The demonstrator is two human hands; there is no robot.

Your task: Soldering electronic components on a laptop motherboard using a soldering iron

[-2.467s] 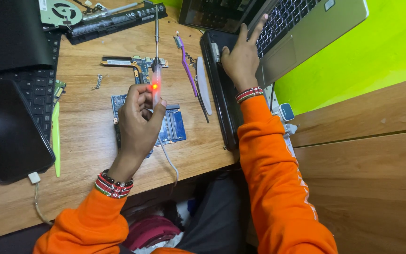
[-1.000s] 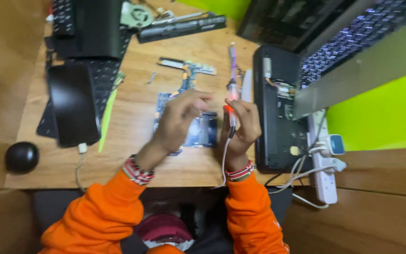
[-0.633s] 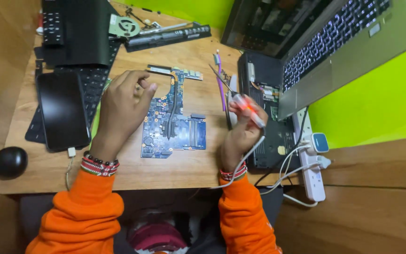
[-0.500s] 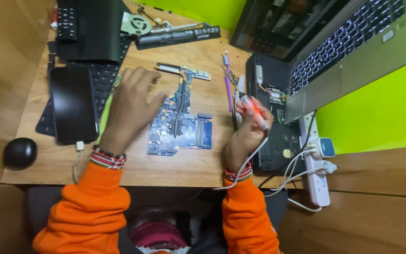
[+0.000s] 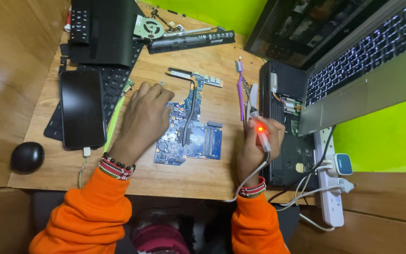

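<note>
A blue laptop circuit board (image 5: pixel 194 136) with a black heat pipe lies flat in the middle of the wooden desk (image 5: pixel 198 176). My left hand (image 5: pixel 142 122) rests palm down on the board's left edge, fingers curled. My right hand (image 5: pixel 257 143) is closed around a soldering iron (image 5: pixel 259 129) with a glowing red light; its metal tip points away from me, just right of the board. A white cord runs from the iron down past my wrist.
A purple tool (image 5: pixel 240 89) lies right of the board. An opened black laptop base (image 5: pixel 287 136) and a raised laptop (image 5: pixel 353 56) stand at right, a white power strip (image 5: pixel 331 188) beyond. A phone (image 5: pixel 82 108) lies on a keyboard at left, a black mouse (image 5: pixel 27 156) nearby, a fan (image 5: pixel 148 27) behind.
My right hand has taken the soldering iron from my left and carried it to the right of the board. My left hand has settled on the board's left edge.
</note>
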